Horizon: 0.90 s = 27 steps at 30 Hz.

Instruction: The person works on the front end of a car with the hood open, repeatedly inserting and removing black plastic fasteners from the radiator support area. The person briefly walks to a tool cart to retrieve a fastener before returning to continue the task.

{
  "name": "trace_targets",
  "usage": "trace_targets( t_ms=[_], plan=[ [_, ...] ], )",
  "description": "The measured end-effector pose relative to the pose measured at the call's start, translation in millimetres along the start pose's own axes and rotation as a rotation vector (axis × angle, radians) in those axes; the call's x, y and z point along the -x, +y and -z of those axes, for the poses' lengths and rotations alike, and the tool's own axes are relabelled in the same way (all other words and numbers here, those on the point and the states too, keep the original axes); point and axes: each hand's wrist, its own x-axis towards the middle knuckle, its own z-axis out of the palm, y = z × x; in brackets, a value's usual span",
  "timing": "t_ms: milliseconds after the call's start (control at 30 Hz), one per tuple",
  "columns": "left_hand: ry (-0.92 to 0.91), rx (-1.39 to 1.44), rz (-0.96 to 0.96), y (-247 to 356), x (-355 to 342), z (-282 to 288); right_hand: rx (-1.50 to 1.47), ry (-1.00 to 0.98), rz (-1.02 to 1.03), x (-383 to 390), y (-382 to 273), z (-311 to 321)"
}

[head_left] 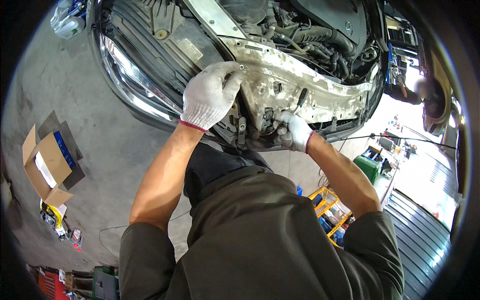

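My left hand (209, 97), in a white knit glove with a red cuff, is bent at the left edge of a worn, pale metal front panel (280, 75) of a car. Its thumb and forefinger come close together there; anything between them is hidden. My right hand (296, 132), gloved alike, has its fingers curled in front of a dark latch-like fitting (267, 117) low on that panel. What those fingers hold cannot be made out. A slim tool with a black handle (303, 95), like a screwdriver, stands just above them, its thin shank running down toward the right hand.
The engine bay (320, 35) lies open beyond the panel, with a headlight (135, 75) at left. An open cardboard box (47, 167) and small packages (55, 220) lie on the floor. A yellow rack (330, 212) and a green bin (367, 165) stand at right.
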Motion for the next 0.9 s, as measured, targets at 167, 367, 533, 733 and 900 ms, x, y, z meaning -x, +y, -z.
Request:
trace_targets(
  t_ms=[167,367,533,733,900],
  plan=[
    [0.020,-0.006,-0.048,-1.8,0.3,-1.0,1.750,0.242,0.541,35.3,-22.9,-27.4],
    [-0.173,-0.243,-0.253,-0.7,3.9,-7.0,0.728,0.112,0.303,6.4,7.1,4.6],
    [-0.497,-0.591,-0.615,-1.4,5.7,-57.3,1.230,0.206,0.314,37.5,-30.9,-25.8],
    [-0.568,-0.620,-0.666,-17.6,2.5,-79.1,0.469,0.093,0.109,12.3,2.3,-6.7],
    [-0.147,-0.577,-0.458,-15.1,-10.6,-55.2,0.722,0.116,0.469,15.1,3.7,-11.1]
  ],
)
